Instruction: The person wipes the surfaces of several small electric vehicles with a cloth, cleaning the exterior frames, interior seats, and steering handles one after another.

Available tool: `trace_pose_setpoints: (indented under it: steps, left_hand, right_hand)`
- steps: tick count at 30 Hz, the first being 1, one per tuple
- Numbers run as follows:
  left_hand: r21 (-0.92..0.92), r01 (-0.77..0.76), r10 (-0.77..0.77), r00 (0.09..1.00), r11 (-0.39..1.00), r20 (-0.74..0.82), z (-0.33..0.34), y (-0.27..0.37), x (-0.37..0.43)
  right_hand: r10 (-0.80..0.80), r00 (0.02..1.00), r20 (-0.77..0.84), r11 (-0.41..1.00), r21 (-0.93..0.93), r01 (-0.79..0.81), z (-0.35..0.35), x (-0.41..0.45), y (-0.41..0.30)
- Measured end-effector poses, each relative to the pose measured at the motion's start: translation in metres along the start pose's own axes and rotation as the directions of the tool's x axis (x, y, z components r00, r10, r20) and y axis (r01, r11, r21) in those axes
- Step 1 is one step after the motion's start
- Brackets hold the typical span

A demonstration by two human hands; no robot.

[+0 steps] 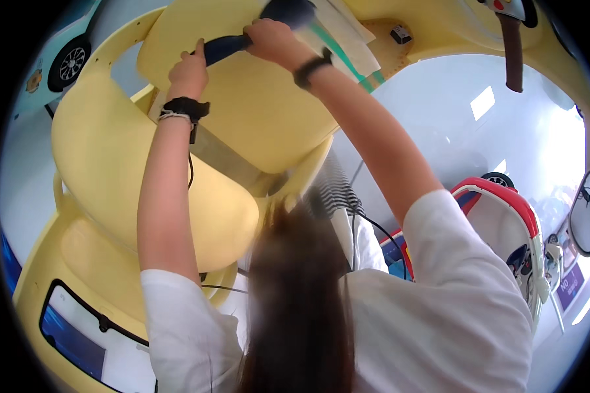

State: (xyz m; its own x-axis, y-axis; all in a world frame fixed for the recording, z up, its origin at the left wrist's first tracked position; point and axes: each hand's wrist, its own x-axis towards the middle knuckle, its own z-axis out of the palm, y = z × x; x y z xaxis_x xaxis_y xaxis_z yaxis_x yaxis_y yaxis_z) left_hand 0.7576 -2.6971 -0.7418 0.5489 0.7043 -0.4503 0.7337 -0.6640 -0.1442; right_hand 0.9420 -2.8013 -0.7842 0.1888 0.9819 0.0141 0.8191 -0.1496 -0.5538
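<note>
A dark blue handled tool [223,48] with a rounded, blurred head crosses the top of the view; its exact kind is unclear. My left hand [189,73] grips the handle's lower end. Nearer the head, my right hand [270,42] is closed around the same handle. Both wrists wear black bands. Beneath the hands lies a smooth yellow moulded seat [270,113], with a second rounded yellow panel [152,196] to the left. Pale sheets [349,44] and a green strip [337,46] lie beside the tool's head.
A small black-and-white object [400,34] lies on a yellow ledge. A brown handle [512,54] juts down at top right, and a mirror [585,213] stands at the right edge. A red and white toy-like vehicle [526,211] is at right. Dark cables run near my body; long hair hangs in mid-view.
</note>
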Motion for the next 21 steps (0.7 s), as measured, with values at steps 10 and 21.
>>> trace_pose_setpoints:
  steps: [10,21]
  left_hand:
    - [0.031,0.158,-0.148,0.818,0.987,0.556,0.089,0.121,-0.145]
    - [0.468,-0.179,-0.146,0.803,0.865,0.578,0.039,0.219,-0.265]
  right_hand:
    - [-0.030,0.886,0.463,0.989,-0.115,0.094,0.044,-0.109,-0.045]
    - [0.063,0.699,0.712,0.944,0.186,-0.274,0.063,-0.267,-0.006]
